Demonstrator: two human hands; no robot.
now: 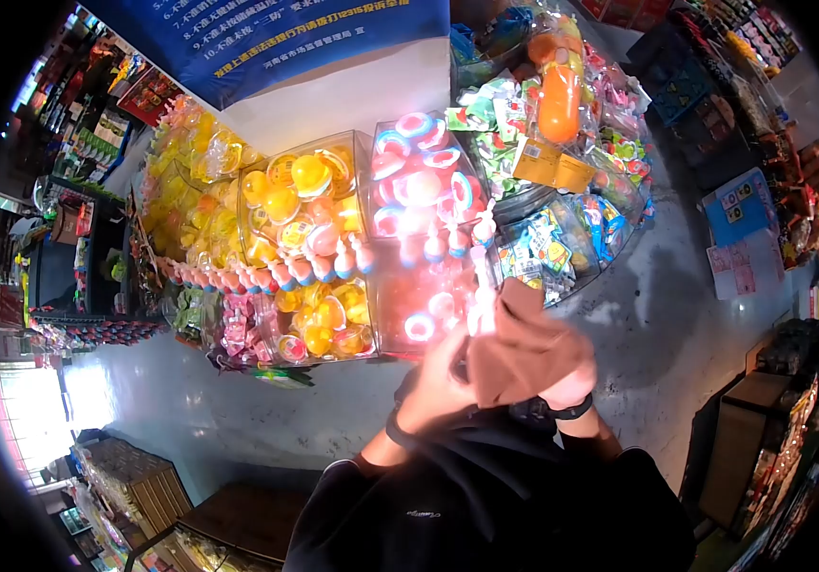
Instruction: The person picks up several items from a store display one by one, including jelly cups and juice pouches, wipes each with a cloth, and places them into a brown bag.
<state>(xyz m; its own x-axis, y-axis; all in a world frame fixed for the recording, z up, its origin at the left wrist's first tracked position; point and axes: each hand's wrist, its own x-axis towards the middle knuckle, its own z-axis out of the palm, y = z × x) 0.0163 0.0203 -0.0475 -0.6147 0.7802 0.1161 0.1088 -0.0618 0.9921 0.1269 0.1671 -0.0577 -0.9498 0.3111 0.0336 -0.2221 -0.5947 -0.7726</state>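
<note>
A brown cloth (pixel 528 348), crumpled and smeared by motion, is between my two hands in front of my chest. My left hand (pixel 440 383) is closed at the cloth's left edge, its fingertips blurred. Just above those fingers stands a bright pink strip (pixel 482 300); glare hides what it is and whether I touch it. My right hand (pixel 573 377) grips the cloth from the right, its fingers mostly covered by the folds. Closest to the hands is a clear bin of pink, white and blue round packs (pixel 421 186), edged by a row of small pink-and-blue bottle shapes (pixel 343 259).
Left of that bin, clear bins hold yellow round packs (pixel 306 181). On the right, a rounded bin holds green and blue packets (pixel 547 243), with an orange bottle-shaped item (pixel 559 105) and a cardboard piece (pixel 550 167) on top. A blue sign (pixel 304 43) stands behind. Stocked shelves (pixel 771 410) line the aisle.
</note>
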